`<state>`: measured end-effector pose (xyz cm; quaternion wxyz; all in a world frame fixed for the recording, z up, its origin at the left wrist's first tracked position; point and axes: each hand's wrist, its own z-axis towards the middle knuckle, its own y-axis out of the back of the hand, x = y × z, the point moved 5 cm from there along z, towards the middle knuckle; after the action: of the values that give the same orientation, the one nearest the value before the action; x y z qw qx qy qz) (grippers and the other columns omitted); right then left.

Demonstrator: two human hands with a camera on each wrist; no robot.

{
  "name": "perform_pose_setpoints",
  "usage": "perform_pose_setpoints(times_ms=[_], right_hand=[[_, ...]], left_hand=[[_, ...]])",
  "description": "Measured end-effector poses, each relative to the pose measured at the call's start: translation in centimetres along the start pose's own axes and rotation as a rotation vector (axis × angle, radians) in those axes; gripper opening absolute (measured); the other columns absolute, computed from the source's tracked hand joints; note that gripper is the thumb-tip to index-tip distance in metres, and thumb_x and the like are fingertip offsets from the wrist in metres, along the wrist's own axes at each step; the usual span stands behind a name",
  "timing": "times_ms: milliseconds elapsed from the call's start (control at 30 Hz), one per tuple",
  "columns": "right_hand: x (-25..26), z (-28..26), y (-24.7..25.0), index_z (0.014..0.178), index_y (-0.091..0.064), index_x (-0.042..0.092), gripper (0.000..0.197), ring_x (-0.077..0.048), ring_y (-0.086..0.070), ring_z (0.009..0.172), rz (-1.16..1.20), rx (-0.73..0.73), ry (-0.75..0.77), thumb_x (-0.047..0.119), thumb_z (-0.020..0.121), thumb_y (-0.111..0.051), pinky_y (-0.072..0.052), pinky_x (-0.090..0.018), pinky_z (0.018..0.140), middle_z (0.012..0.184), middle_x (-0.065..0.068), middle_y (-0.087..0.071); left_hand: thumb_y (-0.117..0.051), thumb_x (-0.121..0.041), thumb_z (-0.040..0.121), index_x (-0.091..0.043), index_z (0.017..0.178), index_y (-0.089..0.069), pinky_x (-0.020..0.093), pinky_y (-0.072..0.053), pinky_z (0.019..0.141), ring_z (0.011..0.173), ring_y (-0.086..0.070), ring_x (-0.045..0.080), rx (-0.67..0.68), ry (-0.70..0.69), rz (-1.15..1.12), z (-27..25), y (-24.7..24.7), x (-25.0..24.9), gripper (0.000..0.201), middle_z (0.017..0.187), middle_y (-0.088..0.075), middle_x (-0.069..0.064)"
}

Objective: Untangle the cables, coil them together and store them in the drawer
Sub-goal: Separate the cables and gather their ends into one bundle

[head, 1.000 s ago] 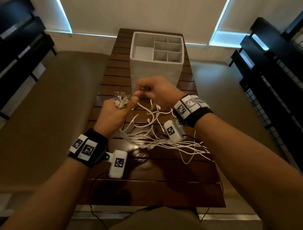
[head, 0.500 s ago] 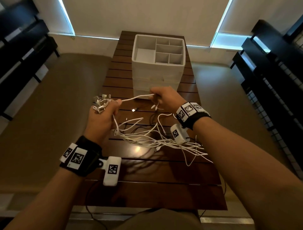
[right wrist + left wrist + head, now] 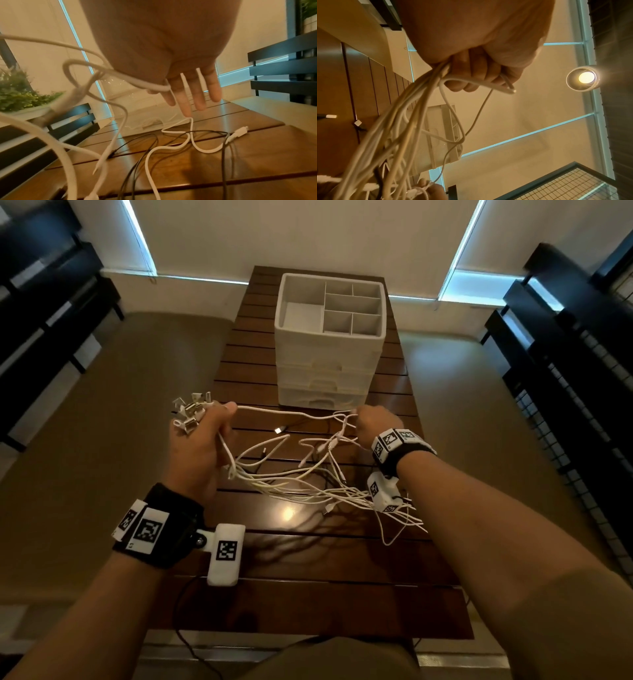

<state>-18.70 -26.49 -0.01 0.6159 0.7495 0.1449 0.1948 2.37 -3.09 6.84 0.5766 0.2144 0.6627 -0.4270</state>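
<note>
A person's two bare hands work above a dark brown slatted wooden bench (image 3: 308, 604). The left hand (image 3: 202, 446) is a closed fist, its grip clamped on a bundle of thin white charging cables (image 3: 291, 484); their metal plug ends (image 3: 190, 412) fan out above the knuckles, and the loose lengths fall from under the fist onto the bench. In the left wrist view the curled fingers (image 3: 476, 70) wrap the bundle. One white cable (image 3: 291, 413) runs taut from the top of this grip across to the right hand (image 3: 371, 422), which pinches it between thumb and forefinger; in the right wrist view the other fingers (image 3: 199, 92) point down straight, with cable threaded between them. Below and between both grips the remaining cables lie tangled on the bench, a few thin black cables (image 3: 223, 148) among them. Beyond the hands, at the far end of the bench, stands a white plastic drawer organiser (image 3: 329, 364) with open top compartments and its drawers closed.
</note>
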Motion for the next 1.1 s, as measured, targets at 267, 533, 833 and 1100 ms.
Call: perform_pose_setpoints(times_ms=[267,533,833,1100], right_hand=[[-3.7,0.2,0.9,0.106,-0.071,0.004,0.021,-0.036,-0.064,0.089,0.165,0.073,-0.254,0.021,0.098,-0.062,-0.052,-0.036,0.076,0.116,-0.018,-0.072],[-4.7,-1.2,1.4,0.106,-0.069,0.002,0.011,-0.023,-0.064,0.08,0.769,0.16,-0.524,0.004,0.1,-0.059,-0.057,-0.028,0.072,0.09,-0.009,-0.069],[-2.9,-0.7,0.1,0.121,-0.062,-0.013,0.026,-0.025,-0.072,0.054,1.329,0.058,-0.686,-0.003,0.097,-0.062,-0.062,-0.034,0.057,0.088,-0.021,-0.073],[6.1,-3.2,3.9,0.152,-0.04,0.019,0.07,-0.03,-0.052,0.131,0.556,-0.066,0.142,0.027,0.091,-0.075,-0.043,-0.032,0.104,0.153,-0.013,-0.036]], left_hand=[[-0.07,-0.028,0.088,-0.024,0.056,-0.048,0.032,-0.022,0.047,0.045,-0.032,0.013,-0.094,-0.018,-0.032,0.0,1.7,-1.0,0.039,0.054,-0.039,-0.007],[-0.074,-0.036,0.079,-0.021,0.059,-0.045,0.029,-0.023,0.045,0.044,-0.028,0.018,-0.155,0.023,0.088,0.7,2.8,0.4,0.038,0.052,-0.034,-0.001],[-0.066,-0.016,0.097,-0.022,0.057,-0.048,0.018,-0.029,0.04,0.039,-0.032,0.008,-0.173,0.108,0.145,1.0,2.2,1.9,0.044,0.052,-0.038,-0.007],[-0.064,-0.018,0.1,-0.014,0.063,-0.048,0.018,-0.026,0.042,0.041,-0.025,0.011,0.008,0.15,0.233,1.1,-0.8,1.9,0.041,0.048,-0.032,-0.007]])
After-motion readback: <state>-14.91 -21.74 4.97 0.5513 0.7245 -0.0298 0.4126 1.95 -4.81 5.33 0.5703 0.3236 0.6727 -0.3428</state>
